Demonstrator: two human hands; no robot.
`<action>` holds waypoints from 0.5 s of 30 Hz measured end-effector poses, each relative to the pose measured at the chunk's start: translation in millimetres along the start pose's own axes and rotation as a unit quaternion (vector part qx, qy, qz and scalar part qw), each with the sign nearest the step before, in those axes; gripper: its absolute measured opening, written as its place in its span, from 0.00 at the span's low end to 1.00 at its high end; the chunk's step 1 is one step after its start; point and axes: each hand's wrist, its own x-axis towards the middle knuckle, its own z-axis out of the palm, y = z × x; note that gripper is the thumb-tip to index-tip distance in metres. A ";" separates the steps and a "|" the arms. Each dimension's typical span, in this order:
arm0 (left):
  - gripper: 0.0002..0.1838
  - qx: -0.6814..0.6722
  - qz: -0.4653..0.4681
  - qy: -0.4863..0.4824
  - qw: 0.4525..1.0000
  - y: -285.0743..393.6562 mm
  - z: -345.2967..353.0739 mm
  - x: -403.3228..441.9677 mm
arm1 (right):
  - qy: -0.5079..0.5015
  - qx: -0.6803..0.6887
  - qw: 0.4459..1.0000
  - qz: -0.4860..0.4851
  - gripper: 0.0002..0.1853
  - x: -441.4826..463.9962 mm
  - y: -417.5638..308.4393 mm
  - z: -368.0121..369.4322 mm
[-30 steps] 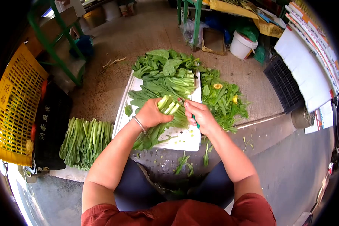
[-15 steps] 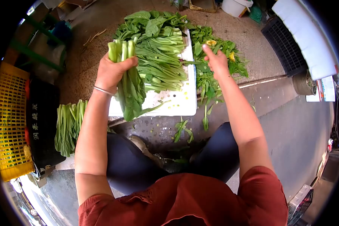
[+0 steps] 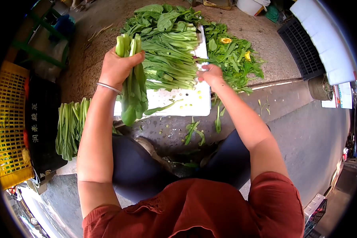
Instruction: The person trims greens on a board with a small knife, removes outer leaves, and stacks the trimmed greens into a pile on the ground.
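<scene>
My left hand (image 3: pixel 117 69) is closed around a bunch of leafy green stalks (image 3: pixel 133 93). Their pale cut ends point up past my thumb, and the leaves hang down. A big heap of the same greens (image 3: pixel 166 57) lies on a white board (image 3: pixel 178 110), cut ends to the right. At those ends is my right hand (image 3: pixel 212 75), its fingers partly bent and apart, with nothing visible held in them. One loose leafy stalk (image 3: pixel 161 108) rests near the board's front edge.
Trimmed leaves with yellow bits (image 3: pixel 234 51) lie on the ground right of the board. More stalks (image 3: pixel 70 123) stand beside a black crate (image 3: pixel 43 127) and a yellow crate (image 3: pixel 10 131) at left. A black basket (image 3: pixel 301 47) and white foam box (image 3: pixel 325 39) stand right.
My right hand has come down and left, from above the trimmed leaves to the cut ends of the heap. My left hand still holds its bunch in nearly the same place.
</scene>
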 end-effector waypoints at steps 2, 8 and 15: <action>0.17 0.040 -0.010 -0.023 0.999 -2.2 0.0 -2.8 | 0.050 0.037 0.992 -0.111 0.10 -7.4 -18.4 -7.3; 0.26 0.111 0.183 -0.162 0.963 -4.9 27.5 -22.6 | 0.021 -0.017 0.941 -0.336 0.08 -75.5 -90.5 -19.3; 0.18 -0.020 0.016 -0.225 0.974 14.6 39.5 -30.5 | -0.153 0.133 0.942 -0.267 0.18 -98.0 -105.7 -30.3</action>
